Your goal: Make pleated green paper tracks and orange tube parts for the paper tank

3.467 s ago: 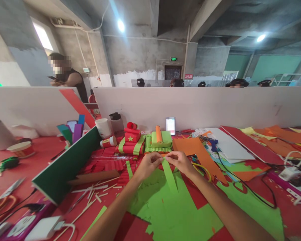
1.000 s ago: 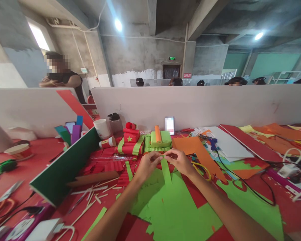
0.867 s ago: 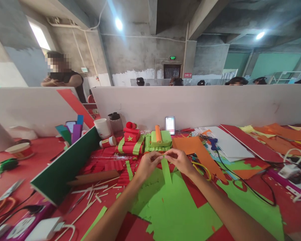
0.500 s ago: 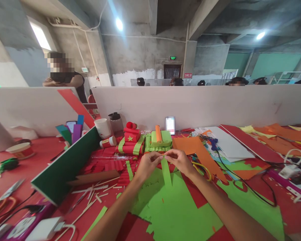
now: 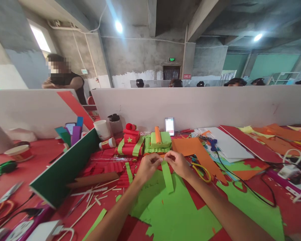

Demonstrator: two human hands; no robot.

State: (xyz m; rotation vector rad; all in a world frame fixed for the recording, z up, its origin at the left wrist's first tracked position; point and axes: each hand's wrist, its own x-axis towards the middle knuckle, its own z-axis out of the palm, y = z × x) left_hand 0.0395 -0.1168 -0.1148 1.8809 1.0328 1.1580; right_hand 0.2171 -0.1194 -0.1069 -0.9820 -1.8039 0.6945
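Observation:
A narrow green paper strip [image 5: 168, 179] hangs down from my fingertips over a large green paper sheet [image 5: 163, 207]. My left hand [image 5: 149, 166] and my right hand [image 5: 177, 163] are both closed in a pinch at its upper end, their fingertips almost touching. Just beyond them stands a green paper tank model [image 5: 162, 141] with an orange paper roll [image 5: 158, 135] lying on top. To its left is a red paper tank model [image 5: 131, 139] with a yellow star and green bands. The pinched end of the strip is mostly hidden by my fingers.
Left are a green board [image 5: 65, 167], thin sticks [image 5: 90, 197], scissors [image 5: 10, 194] and a power strip [image 5: 27, 222]. Right lie orange paper [image 5: 203, 157], yellow-handled scissors [image 5: 202, 172] and a blue glue gun [image 5: 212, 144] with its cord. A white partition [image 5: 203, 103] runs behind.
The strip's lower end has swung slightly down and to the right. Both hands keep their pinch in nearly the same place.

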